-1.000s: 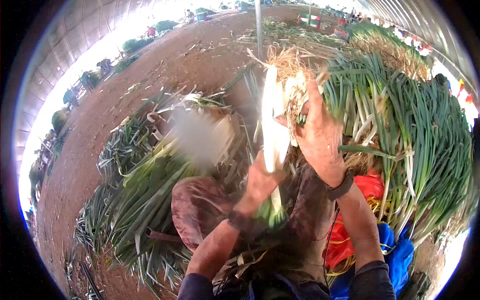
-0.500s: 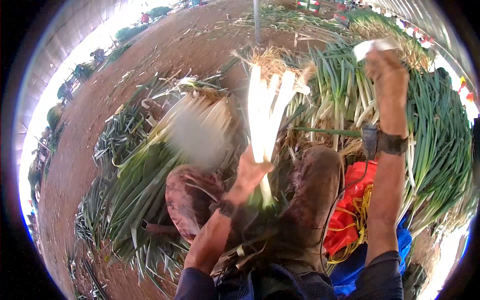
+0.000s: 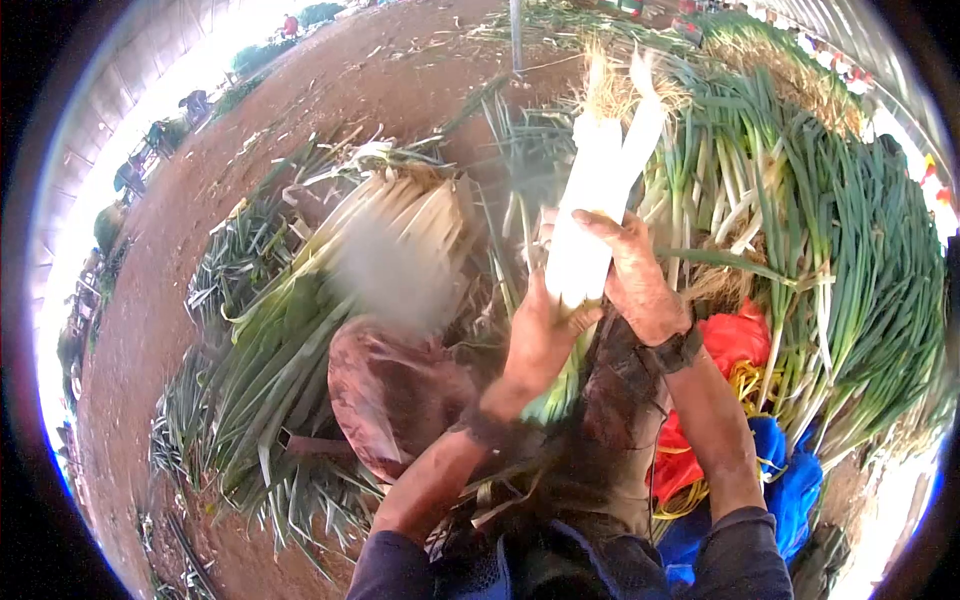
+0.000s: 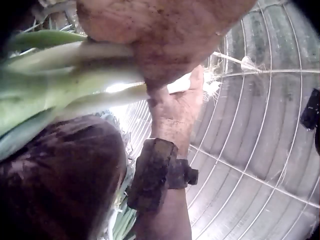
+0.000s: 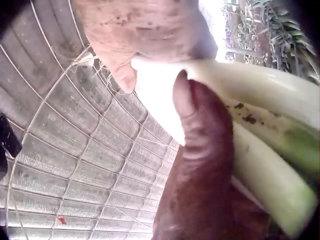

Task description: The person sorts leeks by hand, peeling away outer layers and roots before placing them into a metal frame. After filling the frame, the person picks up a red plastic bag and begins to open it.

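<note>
Before the person's knees, both hands hold a bunch of green onions point(image 3: 582, 235) upright, tilted to the right, with thick white stalks and stringy roots point(image 3: 610, 85) at the top. The left hand point(image 3: 538, 345) grips the bunch low, where white turns green; its thumb crosses the stalks in the right wrist view. Higher up, the right hand point(image 3: 638, 280) wraps the white part from the right side, thumb laid across the front. Brown specks of soil point(image 5: 247, 114) mark one stalk. In the left wrist view, the left hand point(image 4: 160, 35) covers part of the stalks.
A pile of green onions with pale stalks point(image 3: 400, 215) lies at the left, beside the knee point(image 3: 395, 390). At the right stands a large heap of unpeeled green onions point(image 3: 850, 270). Red bags point(image 3: 735, 345) and blue bags point(image 3: 795, 500) lie by the right arm. A pole point(image 3: 516, 35) rises ahead.
Half a second ago the right hand was raised far right with a pale scrap; now it holds the stalks without it. The bunch has tilted right. The left hand keeps its grip.
</note>
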The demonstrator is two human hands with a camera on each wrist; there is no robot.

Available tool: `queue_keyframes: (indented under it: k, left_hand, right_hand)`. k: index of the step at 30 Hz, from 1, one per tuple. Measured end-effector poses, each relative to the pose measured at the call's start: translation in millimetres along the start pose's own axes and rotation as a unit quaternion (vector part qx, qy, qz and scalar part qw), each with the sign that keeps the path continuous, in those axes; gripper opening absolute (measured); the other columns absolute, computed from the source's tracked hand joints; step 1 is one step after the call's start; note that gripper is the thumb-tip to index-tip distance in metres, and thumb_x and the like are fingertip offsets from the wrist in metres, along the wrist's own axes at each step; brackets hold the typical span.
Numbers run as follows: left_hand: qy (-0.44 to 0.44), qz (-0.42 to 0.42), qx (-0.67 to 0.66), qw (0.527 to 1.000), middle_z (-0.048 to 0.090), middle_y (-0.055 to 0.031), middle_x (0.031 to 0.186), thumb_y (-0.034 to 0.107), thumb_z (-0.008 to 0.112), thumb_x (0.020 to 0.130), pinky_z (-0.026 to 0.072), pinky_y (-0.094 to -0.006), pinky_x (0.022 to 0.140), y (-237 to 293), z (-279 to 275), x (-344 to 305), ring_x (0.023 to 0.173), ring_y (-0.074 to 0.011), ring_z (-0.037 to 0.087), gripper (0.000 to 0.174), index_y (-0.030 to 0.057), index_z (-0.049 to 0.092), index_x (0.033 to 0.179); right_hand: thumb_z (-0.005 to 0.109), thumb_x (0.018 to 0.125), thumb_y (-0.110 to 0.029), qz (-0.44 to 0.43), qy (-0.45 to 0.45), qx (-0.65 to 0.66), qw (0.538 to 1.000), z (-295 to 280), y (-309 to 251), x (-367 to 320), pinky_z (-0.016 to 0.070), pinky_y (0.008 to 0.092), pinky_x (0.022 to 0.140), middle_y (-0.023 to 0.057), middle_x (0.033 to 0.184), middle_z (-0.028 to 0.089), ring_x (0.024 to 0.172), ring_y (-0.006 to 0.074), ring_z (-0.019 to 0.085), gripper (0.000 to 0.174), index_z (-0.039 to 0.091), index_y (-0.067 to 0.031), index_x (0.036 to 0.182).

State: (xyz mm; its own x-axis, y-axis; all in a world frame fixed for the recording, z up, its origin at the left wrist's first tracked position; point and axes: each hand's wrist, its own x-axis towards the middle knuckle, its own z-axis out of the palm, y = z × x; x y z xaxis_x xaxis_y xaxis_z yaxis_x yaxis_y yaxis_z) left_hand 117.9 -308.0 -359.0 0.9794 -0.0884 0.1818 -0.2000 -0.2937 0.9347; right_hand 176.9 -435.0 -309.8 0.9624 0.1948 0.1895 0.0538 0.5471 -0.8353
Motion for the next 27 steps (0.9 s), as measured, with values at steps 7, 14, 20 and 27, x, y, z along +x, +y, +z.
queue_keyframes:
  k: [7,14,20,27]
  left_hand:
    - [-0.031,0.016,-0.256,0.966,0.063,-0.0103,0.120,0.023,0.060,0.098,0.0475,-0.0329,0.095,-25,-4,-7,0.109,-0.0185,0.057,0.040,-0.0009,0.051,0.129]
    - [-0.104,-0.014,-0.252,0.962,0.063,-0.0113,0.119,0.030,0.058,0.100,0.0435,-0.0333,0.098,-42,-17,-18,0.110,-0.0179,0.056,0.042,-0.0022,0.054,0.128]
    - [-0.069,-0.013,-0.269,0.961,0.063,-0.0086,0.122,0.030,0.062,0.098,0.0487,-0.0322,0.093,-42,-10,-20,0.108,-0.0150,0.058,0.046,0.0039,0.053,0.135]
    - [-0.030,0.059,-0.208,0.976,0.060,-0.0161,0.126,0.049,0.051,0.098,0.0516,-0.0373,0.092,-7,-42,4,0.108,-0.0224,0.061,0.062,0.0007,0.049,0.137]
  right_hand:
    - [0.067,0.090,-0.011,-0.034,-0.027,0.008,0.999,-19,-3,-6,0.0585,0.0363,0.083,0.0181,0.107,0.068,0.088,0.0236,0.070,0.035,0.058,0.0089,0.117]
    - [0.067,0.088,-0.015,-0.029,-0.022,0.019,0.999,-34,-25,4,0.0578,0.0355,0.085,0.0196,0.111,0.068,0.098,0.0242,0.068,0.045,0.056,0.0083,0.126]
    - [0.068,0.086,-0.010,-0.081,0.015,-0.212,0.974,-43,-29,2,0.0578,0.0366,0.088,0.0199,0.112,0.067,0.102,0.0272,0.068,0.045,0.055,0.0100,0.124]
    - [0.070,0.086,-0.015,-0.052,-0.021,-0.046,0.997,3,-50,-13,0.0539,0.0403,0.097,0.0263,0.130,0.056,0.117,0.0342,0.060,0.054,0.050,0.0110,0.128]
